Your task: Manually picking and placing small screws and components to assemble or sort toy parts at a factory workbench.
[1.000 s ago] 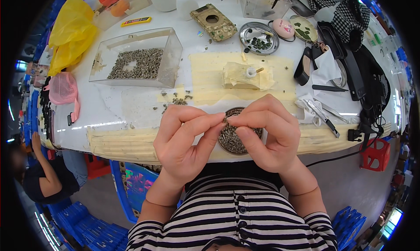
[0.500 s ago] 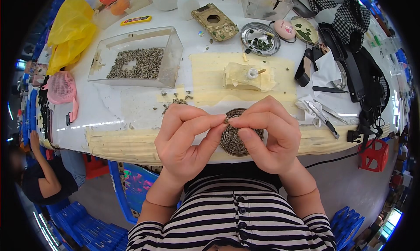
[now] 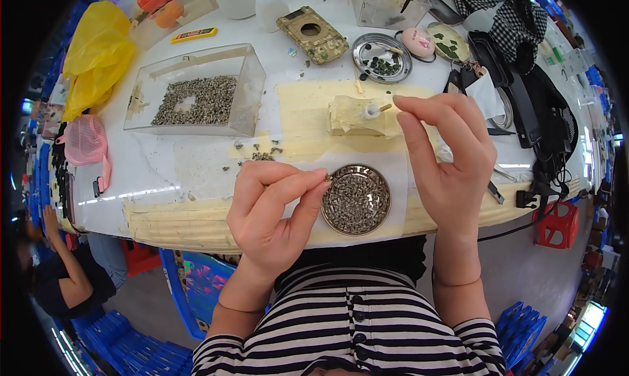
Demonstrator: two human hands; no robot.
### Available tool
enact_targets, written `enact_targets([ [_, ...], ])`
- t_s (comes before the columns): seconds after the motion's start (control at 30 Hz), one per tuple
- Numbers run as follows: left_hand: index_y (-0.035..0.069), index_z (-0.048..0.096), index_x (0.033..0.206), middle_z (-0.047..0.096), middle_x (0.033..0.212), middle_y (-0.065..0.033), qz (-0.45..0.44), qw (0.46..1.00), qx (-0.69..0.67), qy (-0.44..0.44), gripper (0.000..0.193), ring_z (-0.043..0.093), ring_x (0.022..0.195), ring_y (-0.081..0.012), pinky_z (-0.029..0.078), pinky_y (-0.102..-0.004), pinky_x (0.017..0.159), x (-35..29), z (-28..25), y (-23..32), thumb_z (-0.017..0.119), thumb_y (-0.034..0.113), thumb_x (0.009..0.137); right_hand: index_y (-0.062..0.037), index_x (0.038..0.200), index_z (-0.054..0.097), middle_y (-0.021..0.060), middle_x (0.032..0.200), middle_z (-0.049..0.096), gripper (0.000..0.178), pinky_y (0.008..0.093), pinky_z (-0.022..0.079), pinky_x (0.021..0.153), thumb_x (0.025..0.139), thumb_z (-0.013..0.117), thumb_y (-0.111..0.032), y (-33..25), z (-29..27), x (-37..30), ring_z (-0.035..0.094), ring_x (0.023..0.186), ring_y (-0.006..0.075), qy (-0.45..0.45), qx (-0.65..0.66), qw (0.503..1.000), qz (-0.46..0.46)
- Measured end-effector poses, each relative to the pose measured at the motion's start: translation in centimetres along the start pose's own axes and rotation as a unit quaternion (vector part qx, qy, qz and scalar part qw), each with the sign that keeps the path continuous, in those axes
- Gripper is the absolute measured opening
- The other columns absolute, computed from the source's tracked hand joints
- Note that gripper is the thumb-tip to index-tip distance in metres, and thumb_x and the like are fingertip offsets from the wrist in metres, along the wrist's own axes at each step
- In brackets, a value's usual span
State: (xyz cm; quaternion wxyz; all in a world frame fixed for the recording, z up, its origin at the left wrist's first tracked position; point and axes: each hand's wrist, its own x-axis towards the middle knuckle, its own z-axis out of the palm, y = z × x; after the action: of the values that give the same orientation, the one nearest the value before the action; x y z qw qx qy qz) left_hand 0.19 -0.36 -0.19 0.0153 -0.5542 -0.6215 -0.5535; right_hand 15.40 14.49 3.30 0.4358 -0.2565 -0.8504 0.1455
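Observation:
My left hand (image 3: 272,209) pinches a tiny metallic-looking part (image 3: 328,177) between thumb and forefinger, at the left rim of a round metal dish (image 3: 325,213). Many small parts of a similar grey-brown colour (image 3: 354,202) fill that dish. Farther forward, my right hand (image 3: 452,147) has its thumb and forefinger apart. Their tips are close to a thin brown stick (image 3: 385,107) that leans out of a small white container (image 3: 372,111). That container is set in a block wrapped in pale tape (image 3: 344,117). Nothing shows between the right fingers.
On the left, a clear box (image 3: 242,107) holds a heap of small parts, with loose parts (image 3: 263,156) near it. A camouflage model tank hull (image 3: 313,35) and a metal dish of green pieces (image 3: 382,58) lie farther back. A yellow cutter (image 3: 194,35) and black straps (image 3: 524,114) flank them.
My right hand has left the left fingertips and moved forward and right, to the brown stick, with its fingers parted. The left hand keeps its pinch. The dish of parts is now uncovered.

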Motion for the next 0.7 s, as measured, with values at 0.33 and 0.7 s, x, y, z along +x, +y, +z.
enact_targets([
  [0.33, 0.002, 0.074, 0.096, 0.061, 0.085, -0.0066, -0.024, 1.000, -0.005, -0.004, 0.024, 0.056, 0.073, -0.0193, 0.045, -0.0283, 0.063, -0.2, -0.3, 0.2, 0.080, -0.005, 0.074, -0.0049, 0.088, 0.070, 0.0064, 0.082, 0.062, 0.013, 0.0332, 0.046, 0.067, 0.078, 0.077, -0.005, 0.4, 1.0, 0.1, 0.057, 0.076, 0.0234, -0.006, -0.020, 1.000, 0.012],
  [0.7, 0.001, 0.072, 0.094, 0.060, 0.086, -0.0068, -0.006, 1.000, -0.006, -0.022, 0.018, 0.056, 0.077, -0.0183, 0.044, -0.0272, 0.066, -0.1, -0.4, 0.3, 0.076, -0.006, 0.078, 0.0034, 0.097, 0.061, 0.0101, 0.087, 0.066, 0.008, 0.0269, 0.051, 0.069, 0.094, 0.064, -0.004, -2.5, 2.1, -2.9, 0.063, 0.074, 0.0175, -0.002, 0.329, 0.942, 0.068],
])
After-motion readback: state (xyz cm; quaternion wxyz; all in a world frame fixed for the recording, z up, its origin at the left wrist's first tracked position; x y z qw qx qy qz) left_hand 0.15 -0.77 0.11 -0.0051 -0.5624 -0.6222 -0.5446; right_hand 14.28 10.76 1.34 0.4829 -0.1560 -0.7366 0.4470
